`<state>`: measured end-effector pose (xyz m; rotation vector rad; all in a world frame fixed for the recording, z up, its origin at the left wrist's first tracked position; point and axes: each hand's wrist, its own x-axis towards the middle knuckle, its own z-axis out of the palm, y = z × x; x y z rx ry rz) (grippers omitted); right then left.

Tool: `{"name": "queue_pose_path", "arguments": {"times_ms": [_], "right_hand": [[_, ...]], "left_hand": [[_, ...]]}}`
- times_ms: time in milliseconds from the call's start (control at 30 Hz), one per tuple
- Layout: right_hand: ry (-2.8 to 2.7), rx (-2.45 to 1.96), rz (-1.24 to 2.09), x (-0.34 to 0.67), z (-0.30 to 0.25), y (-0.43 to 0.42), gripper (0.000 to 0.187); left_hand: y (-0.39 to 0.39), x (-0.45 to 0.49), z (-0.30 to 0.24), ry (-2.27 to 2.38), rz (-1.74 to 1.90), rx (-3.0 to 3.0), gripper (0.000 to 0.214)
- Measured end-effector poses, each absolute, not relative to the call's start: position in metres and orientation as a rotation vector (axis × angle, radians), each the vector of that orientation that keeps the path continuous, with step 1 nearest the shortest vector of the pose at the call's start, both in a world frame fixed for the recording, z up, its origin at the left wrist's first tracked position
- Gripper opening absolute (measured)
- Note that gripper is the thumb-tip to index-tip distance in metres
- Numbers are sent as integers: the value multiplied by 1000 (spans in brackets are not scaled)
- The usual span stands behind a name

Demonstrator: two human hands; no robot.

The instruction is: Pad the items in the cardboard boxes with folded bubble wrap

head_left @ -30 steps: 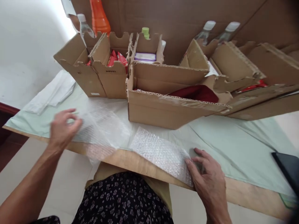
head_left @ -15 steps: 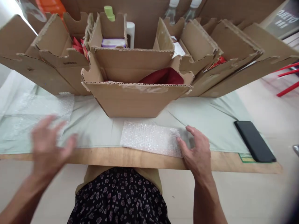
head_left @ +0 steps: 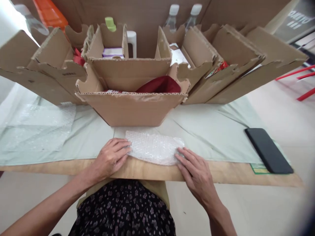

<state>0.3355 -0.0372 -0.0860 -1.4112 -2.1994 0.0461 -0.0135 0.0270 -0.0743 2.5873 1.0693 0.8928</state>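
Note:
A folded strip of clear bubble wrap (head_left: 155,148) lies along the front edge of the table. My left hand (head_left: 112,157) touches its left end, fingers stretched out and lying close together. At the opposite end my right hand (head_left: 195,168) rests with fingers extended over the wrap's right edge. Both hands are open, palms down. Just beyond the wrap stands a cardboard box (head_left: 133,109) with dark red material (head_left: 159,85) inside. A larger sheet of bubble wrap (head_left: 46,124) is spread on the left of the table.
More open cardboard boxes (head_left: 61,78) stand in a row behind. Two clear bottles (head_left: 172,21) and an orange object (head_left: 50,13) are at the back. A black phone (head_left: 269,150) lies at the right, over a green-edged card (head_left: 258,168). Pale cloth (head_left: 206,131) covers most of the wooden table.
My left hand has come right, from over the table's left side to the bubble wrap's left end. My right hand has turned flatter, its fingers on the right end. The view has shifted slightly.

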Motion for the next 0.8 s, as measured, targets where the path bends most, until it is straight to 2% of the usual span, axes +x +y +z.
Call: {"name": "queue_pose_path", "arguments": {"times_ms": [167, 300, 367, 533, 667, 800], "right_hand": [[-2121, -1394, 144, 333, -75, -46, 18], [-2175, -1382, 205, 327, -64, -57, 52], [-2173, -1374, 162, 321, -62, -56, 57], [-2071, -1370, 147, 313, -70, -36, 19], [-1936, -1434, 252, 317, -80, -30, 14], [-1937, -1431, 265, 323, -84, -30, 16]], "left_hand": [[21, -14, -58, 1107, 949, 2381, 23], [14, -19, -54, 1059, 919, 2263, 18], [13, -19, -55, 1079, 943, 2189, 17], [15, -17, -57, 1248, 934, 2085, 15], [15, -16, -65, 1259, 957, 2104, 10], [13, -12, -71, 1220, 990, 2162, 16]]}}
